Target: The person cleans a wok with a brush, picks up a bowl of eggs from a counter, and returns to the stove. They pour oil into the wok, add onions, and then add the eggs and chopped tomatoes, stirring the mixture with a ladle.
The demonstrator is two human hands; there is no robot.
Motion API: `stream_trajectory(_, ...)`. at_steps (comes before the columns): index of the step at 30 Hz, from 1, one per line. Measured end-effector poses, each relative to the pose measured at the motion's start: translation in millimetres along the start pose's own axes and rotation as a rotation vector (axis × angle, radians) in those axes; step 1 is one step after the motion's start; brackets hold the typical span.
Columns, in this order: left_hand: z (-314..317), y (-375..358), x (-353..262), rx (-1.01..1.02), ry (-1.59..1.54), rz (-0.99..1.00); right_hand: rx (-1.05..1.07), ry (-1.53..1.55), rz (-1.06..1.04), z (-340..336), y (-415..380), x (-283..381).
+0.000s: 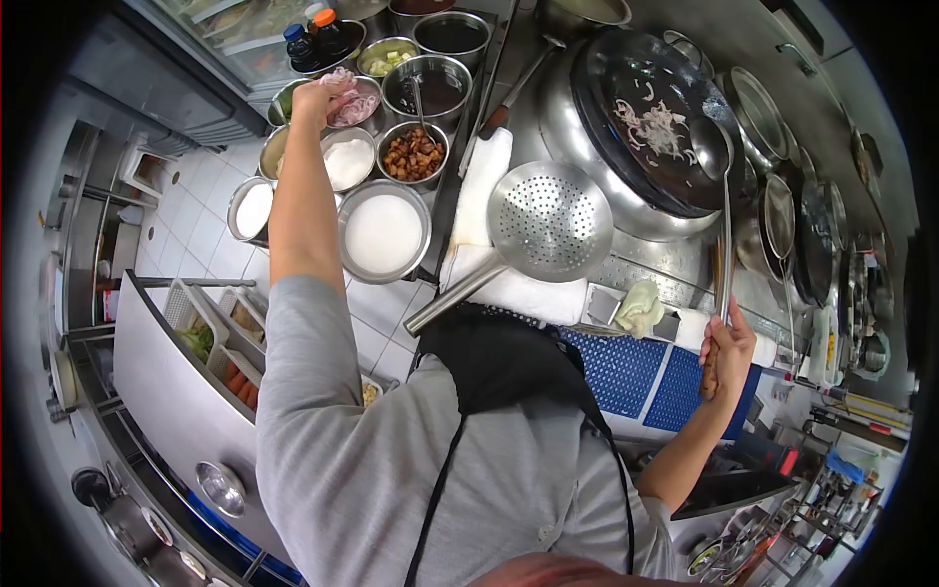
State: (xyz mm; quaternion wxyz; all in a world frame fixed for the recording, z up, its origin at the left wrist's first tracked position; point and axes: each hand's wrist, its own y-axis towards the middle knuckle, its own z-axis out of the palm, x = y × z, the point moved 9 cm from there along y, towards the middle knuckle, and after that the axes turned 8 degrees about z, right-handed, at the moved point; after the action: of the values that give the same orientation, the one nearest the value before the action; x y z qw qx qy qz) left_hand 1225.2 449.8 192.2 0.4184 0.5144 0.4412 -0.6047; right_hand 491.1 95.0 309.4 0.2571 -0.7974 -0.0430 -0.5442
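Observation:
My left hand (319, 101) is closed on a bunch of pale pink slices, which look like sliced onion, over a metal bowl holding more of these onion slices (354, 108). My right hand (729, 352) grips a long-handled ladle (711, 147) near the wooden end of its handle. The ladle's bowl is inside a black wok (675, 83) on the stove, beside a small heap of similar slices (653, 130). Between my arms, a perforated strainer (550, 220) rests on folded white towels (484, 181).
Around my left arm stand bowls of white granules (349, 164), white powder (384, 232), brown cubes (412, 157) and dark sauce (427, 90). A second long-handled tool (528, 73) lies left of the wok. Pans and strainers (778, 215) line the right wall. A crumpled pale cloth (640, 309) lies near the counter's front edge.

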Motion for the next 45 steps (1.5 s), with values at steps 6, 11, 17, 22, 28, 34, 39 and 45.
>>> stream_trajectory(6,-6,26,-13,0.011,-0.015,0.073,0.039,0.009,0.027,-14,10,-11)
stream_trajectory(11,84,-15,-98,0.197,0.052,0.204,0.022,0.112,0.039,-40,11,-9)
stream_trajectory(17,360,-157,-154,0.645,0.026,0.329,0.083,0.023,0.052,-77,30,-13)
stream_trajectory(22,541,-221,-68,0.768,0.961,0.861,0.148,-0.286,0.059,-108,22,3)
stream_trajectory(28,578,-243,-78,0.623,0.936,0.953,0.24,-0.781,-0.221,-117,12,41)
stream_trajectory(34,558,-290,-53,0.457,1.188,1.291,0.109,-0.627,-0.187,-34,120,36)
stream_trajectory(39,506,-378,-28,0.648,0.698,1.195,-0.088,-0.285,-0.19,19,175,38)
stream_trajectory(45,479,-400,-13,0.625,0.641,1.216,0.233,-0.315,-0.142,62,183,53)
